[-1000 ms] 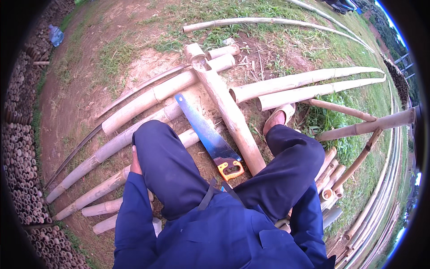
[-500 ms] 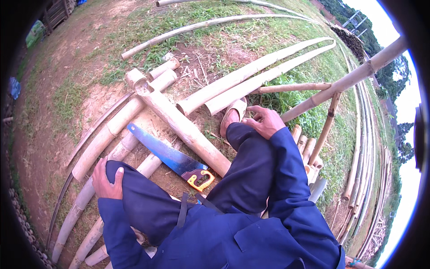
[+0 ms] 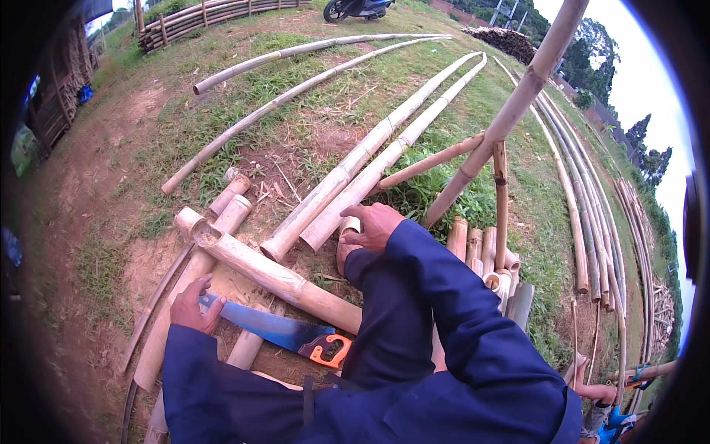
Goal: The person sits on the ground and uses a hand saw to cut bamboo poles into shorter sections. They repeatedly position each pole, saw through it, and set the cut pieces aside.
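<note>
A hand saw with a blue blade and an orange and black handle lies in front of my lap. My left hand is beside the blade's tip, fingers apart and holding nothing. A thick bamboo pole with a notch cut near its far end lies across another bamboo pole, just beyond the saw. My right hand is over my right knee, near my sandalled foot, with thumb and fingers apart and nothing in it.
Two long bamboo poles stretch away ahead. A slanted bamboo post with braces rises at the right, beside short bamboo pieces. More long poles lie further right. Another person's arm shows at lower right; a motorbike stands far off.
My view has tilted up, bringing the motorbike and fence into sight. My left hand has come forward to the saw's tip. My right hand stays about the right knee.
</note>
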The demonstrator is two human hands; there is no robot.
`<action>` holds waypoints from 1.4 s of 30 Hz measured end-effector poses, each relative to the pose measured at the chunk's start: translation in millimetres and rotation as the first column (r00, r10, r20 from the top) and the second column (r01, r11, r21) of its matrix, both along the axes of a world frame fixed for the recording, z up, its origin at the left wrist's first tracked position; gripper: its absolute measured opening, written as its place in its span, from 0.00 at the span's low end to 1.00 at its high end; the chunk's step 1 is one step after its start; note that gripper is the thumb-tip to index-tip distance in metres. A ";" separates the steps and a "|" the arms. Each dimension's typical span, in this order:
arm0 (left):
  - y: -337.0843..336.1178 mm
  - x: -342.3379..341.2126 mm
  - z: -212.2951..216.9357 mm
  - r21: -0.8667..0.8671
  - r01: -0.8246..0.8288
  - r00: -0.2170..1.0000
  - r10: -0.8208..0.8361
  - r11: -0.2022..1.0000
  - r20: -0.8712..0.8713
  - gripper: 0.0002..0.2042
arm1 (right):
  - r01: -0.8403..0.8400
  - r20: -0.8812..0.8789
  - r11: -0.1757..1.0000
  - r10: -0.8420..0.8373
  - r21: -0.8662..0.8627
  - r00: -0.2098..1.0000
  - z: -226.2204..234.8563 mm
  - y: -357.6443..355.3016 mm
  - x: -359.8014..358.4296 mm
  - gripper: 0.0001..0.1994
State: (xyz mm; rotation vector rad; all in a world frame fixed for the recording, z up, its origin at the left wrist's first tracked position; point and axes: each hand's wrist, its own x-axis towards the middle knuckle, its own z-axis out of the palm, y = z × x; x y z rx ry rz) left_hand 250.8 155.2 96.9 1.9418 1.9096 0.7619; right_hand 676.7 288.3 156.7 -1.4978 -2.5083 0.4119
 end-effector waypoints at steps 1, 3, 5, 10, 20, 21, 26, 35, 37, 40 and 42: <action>6.7 -22.3 -24.4 -0.012 -0.047 0.999 0.046 0.999 -0.027 0.28 | 0.040 -0.022 0.997 -0.042 -0.059 0.999 10.0 7.1 -18.2 0.30; 19.5 -52.6 -65.3 -0.161 -0.109 0.993 0.101 0.981 -0.058 0.27 | 0.119 -0.116 0.982 -0.137 -0.149 0.984 20.9 11.6 -35.8 0.31; 26.7 -66.7 -99.9 -0.429 -0.159 0.987 0.130 0.889 -0.098 0.27 | 0.029 -0.027 0.988 -0.033 -0.150 0.999 -16.1 16.3 -21.0 0.32; 17.5 -51.7 -108.2 -0.376 -0.068 0.998 0.068 0.924 -0.013 0.29 | -0.045 0.021 0.980 0.050 -0.194 0.999 -19.1 -13.4 -17.3 0.31; 13.6 -24.4 -90.7 -0.431 -0.093 0.995 0.065 0.897 -0.079 0.30 | 0.172 -0.009 0.947 -0.182 -0.270 0.983 -11.8 -11.7 7.5 0.29; 13.3 -23.8 -87.3 -0.420 -0.090 0.996 0.069 0.903 -0.064 0.28 | 0.165 -0.018 0.953 -0.175 -0.254 0.984 -16.2 -13.2 14.7 0.28; 2.9 -44.7 -74.1 -0.200 -0.089 0.988 0.112 0.976 0.102 0.24 | 0.128 0.001 0.884 -0.143 -0.450 0.990 2.7 -20.3 7.0 0.27; 30.3 -136.2 -48.7 -0.084 -0.284 0.940 0.294 0.955 0.173 0.17 | -0.179 0.072 0.965 0.196 -0.191 0.978 -28.6 80.6 -105.6 0.27; 56.2 -168.9 -67.0 -0.103 -0.289 0.949 0.299 0.952 0.101 0.17 | -0.216 0.134 0.937 0.260 -0.275 0.956 -63.2 107.5 -142.1 0.31; 95.2 -229.3 -116.4 -0.198 -0.396 0.908 0.415 0.896 0.062 0.17 | -0.204 0.062 0.918 0.239 -0.340 0.969 -117.5 134.4 -226.1 0.34; 132.2 -255.9 -151.6 -0.267 -0.423 0.840 0.485 0.866 0.242 0.19 | -0.082 -0.095 0.962 0.059 -0.261 0.994 -167.0 139.3 -275.2 0.36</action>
